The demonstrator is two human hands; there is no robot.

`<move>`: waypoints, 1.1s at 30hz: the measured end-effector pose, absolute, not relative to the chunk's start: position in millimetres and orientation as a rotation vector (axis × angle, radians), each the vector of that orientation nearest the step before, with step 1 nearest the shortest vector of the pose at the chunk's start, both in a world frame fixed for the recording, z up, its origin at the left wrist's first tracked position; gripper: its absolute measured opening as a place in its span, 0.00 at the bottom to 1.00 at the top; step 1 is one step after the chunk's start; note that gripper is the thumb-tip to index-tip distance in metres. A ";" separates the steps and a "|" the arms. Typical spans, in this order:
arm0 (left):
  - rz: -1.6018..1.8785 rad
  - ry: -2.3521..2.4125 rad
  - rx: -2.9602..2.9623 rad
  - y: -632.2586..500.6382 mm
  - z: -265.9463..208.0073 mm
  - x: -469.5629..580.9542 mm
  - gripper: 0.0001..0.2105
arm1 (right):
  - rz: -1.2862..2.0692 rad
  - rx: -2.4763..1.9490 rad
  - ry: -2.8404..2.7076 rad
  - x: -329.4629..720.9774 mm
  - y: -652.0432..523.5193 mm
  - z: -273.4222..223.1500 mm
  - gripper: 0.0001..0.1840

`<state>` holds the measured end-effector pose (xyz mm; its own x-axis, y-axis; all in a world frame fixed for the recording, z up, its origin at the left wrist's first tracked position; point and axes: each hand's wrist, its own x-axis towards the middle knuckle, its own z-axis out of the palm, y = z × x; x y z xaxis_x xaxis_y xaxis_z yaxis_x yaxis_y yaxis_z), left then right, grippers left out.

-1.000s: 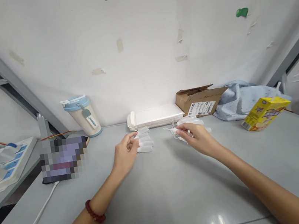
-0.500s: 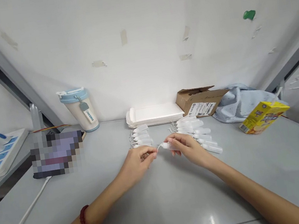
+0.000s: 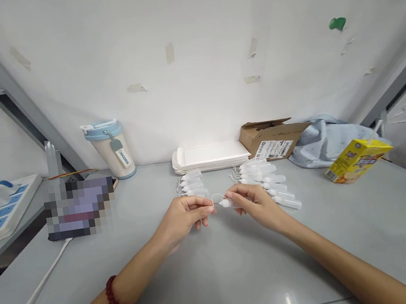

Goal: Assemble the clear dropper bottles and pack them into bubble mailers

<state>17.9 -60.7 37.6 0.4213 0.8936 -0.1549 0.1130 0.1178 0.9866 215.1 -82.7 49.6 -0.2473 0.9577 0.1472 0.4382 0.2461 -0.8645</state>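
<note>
My right hand [image 3: 259, 205] pinches a small white squeeze bottle [image 3: 225, 203] whose pointed nozzle faces left. A thin white strap [image 3: 216, 195] arches from the bottle across to my left hand [image 3: 183, 221], where thumb and forefinger close on its end. What sits at that end is mostly hidden by the fingers. A thin dark tip shows between fingertips and nozzle. Just beyond my left hand lies a short row of similar bottles [image 3: 194, 186]. Behind and beside my right hand, several more translucent bottles [image 3: 280, 188] lie on the grey table [image 3: 221, 276].
At the back are a stack of white boxes or sleeves [image 3: 213, 154], an open cardboard box [image 3: 275, 141] and a light blue cloth [image 3: 332, 135]. A yellow carton [image 3: 359, 160] stands right. A tumbler [image 3: 113, 152], blurred phone [image 3: 81, 208], white cable [image 3: 34, 299] and power strip [image 3: 8, 206] are left.
The strap has bent from a slack curve into a tighter arch, with its held end brought in front of the nozzle. My left fingers have turned slightly; the bottle stays in my right hand.
</note>
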 end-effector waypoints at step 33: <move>0.707 0.945 1.310 -66.3 41.3 19.0 0.08 | 1.139 -1.212 -1.700 219.9 -79.0 46.1 0.15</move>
<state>19.0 -66.3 41.3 0.4662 0.8680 -0.1709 0.0805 0.1507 0.9853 219.9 -79.0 46.1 -0.2749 0.9586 0.0736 0.2965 0.1574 -0.9420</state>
